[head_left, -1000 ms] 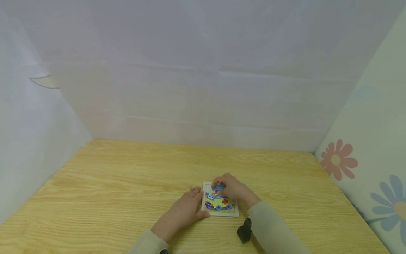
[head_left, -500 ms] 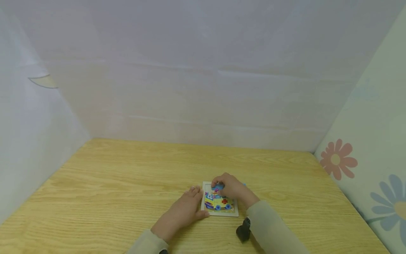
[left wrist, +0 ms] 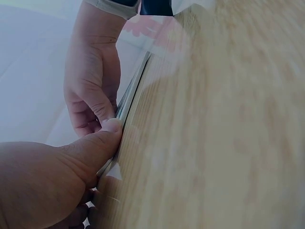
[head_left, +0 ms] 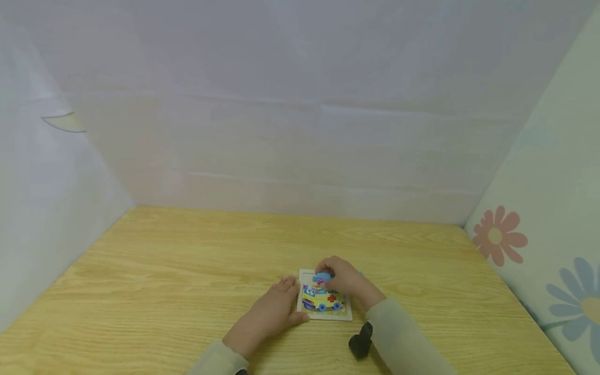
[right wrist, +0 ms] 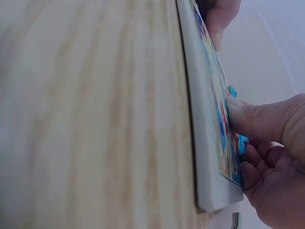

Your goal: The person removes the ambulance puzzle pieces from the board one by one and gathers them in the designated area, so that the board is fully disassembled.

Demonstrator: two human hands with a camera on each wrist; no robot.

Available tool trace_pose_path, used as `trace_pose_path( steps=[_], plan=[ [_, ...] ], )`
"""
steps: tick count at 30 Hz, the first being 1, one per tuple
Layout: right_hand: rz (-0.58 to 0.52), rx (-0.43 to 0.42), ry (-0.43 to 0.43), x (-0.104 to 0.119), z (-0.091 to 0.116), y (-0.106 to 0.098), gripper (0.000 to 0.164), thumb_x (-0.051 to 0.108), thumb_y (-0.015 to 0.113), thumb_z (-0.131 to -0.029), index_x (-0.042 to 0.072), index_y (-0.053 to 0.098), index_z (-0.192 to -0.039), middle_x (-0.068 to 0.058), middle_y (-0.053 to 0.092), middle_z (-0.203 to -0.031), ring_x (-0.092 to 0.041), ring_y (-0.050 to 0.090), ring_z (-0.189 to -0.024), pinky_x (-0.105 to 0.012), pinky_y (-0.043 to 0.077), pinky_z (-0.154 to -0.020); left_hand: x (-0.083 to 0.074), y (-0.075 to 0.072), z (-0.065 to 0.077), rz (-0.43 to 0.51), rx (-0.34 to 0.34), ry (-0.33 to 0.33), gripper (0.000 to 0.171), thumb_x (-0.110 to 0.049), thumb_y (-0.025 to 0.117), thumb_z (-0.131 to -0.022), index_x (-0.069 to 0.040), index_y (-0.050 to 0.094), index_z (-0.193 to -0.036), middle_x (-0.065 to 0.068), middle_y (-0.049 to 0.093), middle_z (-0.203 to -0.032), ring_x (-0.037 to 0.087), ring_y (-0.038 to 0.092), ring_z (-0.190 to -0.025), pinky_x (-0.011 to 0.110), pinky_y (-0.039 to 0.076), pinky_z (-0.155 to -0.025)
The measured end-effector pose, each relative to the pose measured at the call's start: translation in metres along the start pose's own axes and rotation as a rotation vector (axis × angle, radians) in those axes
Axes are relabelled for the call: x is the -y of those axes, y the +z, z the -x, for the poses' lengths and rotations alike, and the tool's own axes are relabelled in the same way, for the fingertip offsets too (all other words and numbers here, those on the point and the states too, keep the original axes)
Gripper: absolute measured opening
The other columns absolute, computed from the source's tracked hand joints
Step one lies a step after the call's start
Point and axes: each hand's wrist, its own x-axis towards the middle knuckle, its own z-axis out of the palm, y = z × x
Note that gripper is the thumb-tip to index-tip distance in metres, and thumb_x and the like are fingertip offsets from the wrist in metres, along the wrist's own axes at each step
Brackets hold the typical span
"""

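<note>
Right grip (head_left: 343, 276) pinches blue piece (head_left: 323, 276): likely light, stiff; take edges. Left grip (head_left: 275, 306), fingers straight, touches frame (head_left: 328, 317).

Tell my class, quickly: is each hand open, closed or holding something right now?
Left hand: open, touching the edge of the puzzle board.
Right hand: closed, pinching a blue puzzle piece over the board.
</note>
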Motion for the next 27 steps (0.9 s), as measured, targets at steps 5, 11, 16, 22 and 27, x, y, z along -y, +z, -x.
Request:
trace_pose_path(
  steps=[5, 11, 16, 22, 27],
  plan=[
    [-0.03, -0.026, -0.01, -0.004, 0.002, 0.003, 0.02, 0.004, 0.067, -0.083, 0.014, 0.061, -0.098, 0.0, 0.058, -0.099, -0.017, 0.05, -0.088, -0.04, 0.047, -0.084, 0.001, 0.001, -0.001, -0.001, -0.007, 0.003, 0.075, -0.045, 0.061, -0.085, 0.005, 0.04, -0.136, 0.025, 0.033, -0.144, 0.039, 0.03, -0.134, 0.05, 0.028, -0.11],
    [-0.072, -0.075, -0.022, -0.011, 0.003, 0.008, 0.023, 0.003, 0.067, -0.083, 0.017, 0.061, -0.099, 0.002, 0.061, -0.099, -0.017, 0.053, -0.091, -0.041, 0.048, -0.086, 0.003, 0.003, -0.001, -0.003, -0.015, 0.004, 0.076, -0.045, 0.062, -0.084, 0.005, 0.04, -0.136, 0.025, 0.033, -0.144, 0.04, 0.031, -0.134, 0.05, 0.028, -0.109],
    [-0.084, -0.104, -0.015, -0.011, 0.006, 0.01, 0.024, 0.002, 0.066, -0.083, 0.016, 0.065, -0.102, 0.001, 0.063, -0.101, -0.018, 0.055, -0.094, -0.042, 0.048, -0.088, 0.003, 0.003, -0.001, -0.01, -0.014, 0.004, 0.076, -0.046, 0.061, -0.084, 0.005, 0.04, -0.136, 0.024, 0.033, -0.144, 0.039, 0.03, -0.134, 0.05, 0.028, -0.109],
    [-0.096, -0.127, 0.001, -0.013, 0.005, 0.012, 0.023, 0.003, 0.065, -0.084, 0.014, 0.067, -0.105, -0.002, 0.064, -0.107, -0.018, 0.055, -0.094, -0.041, 0.048, -0.087, 0.003, 0.003, -0.001, -0.011, -0.014, 0.0, 0.075, -0.045, 0.062, -0.084, 0.005, 0.04, -0.136, 0.024, 0.033, -0.144, 0.039, 0.031, -0.134, 0.05, 0.028, -0.109],
    [-0.113, -0.148, 0.017, -0.013, 0.005, 0.013, 0.022, 0.007, 0.066, -0.085, 0.015, 0.069, -0.105, -0.005, 0.063, -0.114, -0.019, 0.055, -0.097, -0.042, 0.048, -0.088, 0.003, 0.004, -0.001, -0.008, -0.011, -0.002, 0.075, -0.045, 0.062, -0.084, 0.005, 0.04, -0.136, 0.024, 0.033, -0.144, 0.039, 0.031, -0.134, 0.05, 0.028, -0.109]
  ],
)
